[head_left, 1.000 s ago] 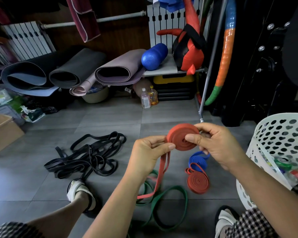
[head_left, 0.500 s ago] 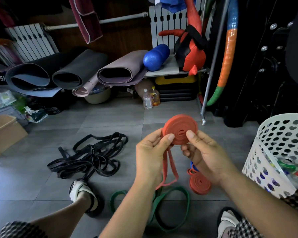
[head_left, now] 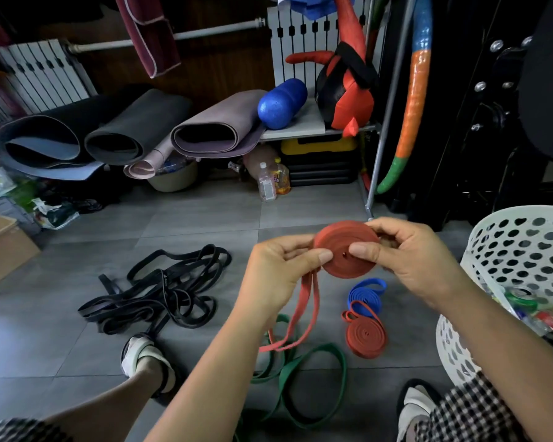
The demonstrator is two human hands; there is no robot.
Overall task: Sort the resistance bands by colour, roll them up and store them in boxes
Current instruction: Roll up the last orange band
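Note:
Both hands hold a partly rolled red resistance band (head_left: 342, 250) above the floor. My left hand (head_left: 278, 269) pinches the coil's left edge with thumb and fingers. My right hand (head_left: 412, 260) grips its right side, thumb pressed on the face. A loose red tail (head_left: 296, 317) hangs down from the coil. On the floor below lie a finished red roll (head_left: 366, 338), a blue band (head_left: 366, 293) partly coiled, a loose green band (head_left: 300, 374) and a tangled heap of black bands (head_left: 160, 290).
A white perforated basket (head_left: 517, 250) with small items stands at the right. A cardboard box (head_left: 4, 247) sits at the far left. Rolled mats (head_left: 134, 129), bottles (head_left: 267, 183) and a metal pole (head_left: 383, 122) line the back. My feet in slippers (head_left: 141, 358) rest on the grey tiles.
The coil has been turned and wound further between both hands; the hanging red tail has grown shorter and the roll a little thicker.

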